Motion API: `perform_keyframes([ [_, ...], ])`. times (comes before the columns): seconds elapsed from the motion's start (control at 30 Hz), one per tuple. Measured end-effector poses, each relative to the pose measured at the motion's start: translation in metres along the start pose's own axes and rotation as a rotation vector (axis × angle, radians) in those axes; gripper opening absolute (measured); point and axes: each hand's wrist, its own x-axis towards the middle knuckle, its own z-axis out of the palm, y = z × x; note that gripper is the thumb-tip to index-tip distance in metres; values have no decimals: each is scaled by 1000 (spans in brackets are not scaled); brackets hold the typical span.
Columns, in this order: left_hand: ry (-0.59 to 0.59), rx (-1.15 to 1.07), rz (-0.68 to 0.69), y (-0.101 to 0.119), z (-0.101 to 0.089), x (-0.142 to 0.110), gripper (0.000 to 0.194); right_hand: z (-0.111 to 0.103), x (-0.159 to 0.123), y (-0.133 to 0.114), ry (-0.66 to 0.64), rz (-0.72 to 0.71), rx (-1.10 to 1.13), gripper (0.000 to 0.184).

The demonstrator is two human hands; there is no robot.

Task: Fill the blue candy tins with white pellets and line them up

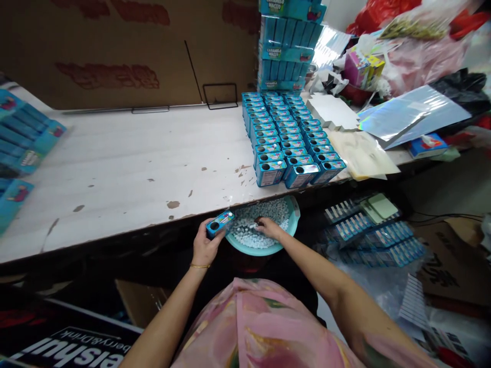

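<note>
My left hand (206, 246) is closed around a small blue candy tin (220, 223), tilted, with a dark round spot and printed lettering on its top face. It is at the left rim of a mint-green basin (294, 217), just below the table's front edge. White pellets (249, 237), probably small candies, fill the basin. My right hand (270, 229) reaches into the basin from the right, its fingers bent together at the pellets. A dark patch shows by the fingertips; what they hold is too small to make out.
Rows of matching blue tins (284, 138) stand at the right of the white table (126, 168). Stacked display boxes (287, 48) rise behind them, with more display boxes (26, 138) at the far left. Cardboard (126, 51) lines the back. Packed trays (376, 230) sit lower right.
</note>
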Motion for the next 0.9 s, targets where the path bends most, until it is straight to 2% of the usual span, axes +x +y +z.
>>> perform_keyframes([
  [0.1,-1,-1,17,1,2,1,43,-31,-23,10,58,-105,122,28],
  [0.2,-40,17,65,1,12,3,40,-67,-48,4,104,-184,154,25],
  [0.3,-118,58,111,4,29,5,38,-98,-68,-16,110,-234,67,24],
  [0.4,-186,109,151,9,44,6,38,-118,-81,-44,66,-217,-128,26],
  [0.53,-226,161,203,15,54,5,39,-129,-89,-78,47,-111,-469,30],
  [0.63,-232,166,234,14,56,3,38,-130,-91,-94,28,-89,-637,30],
  [0.9,-222,159,214,5,61,2,37,-122,-87,-121,51,-165,-736,26],
])
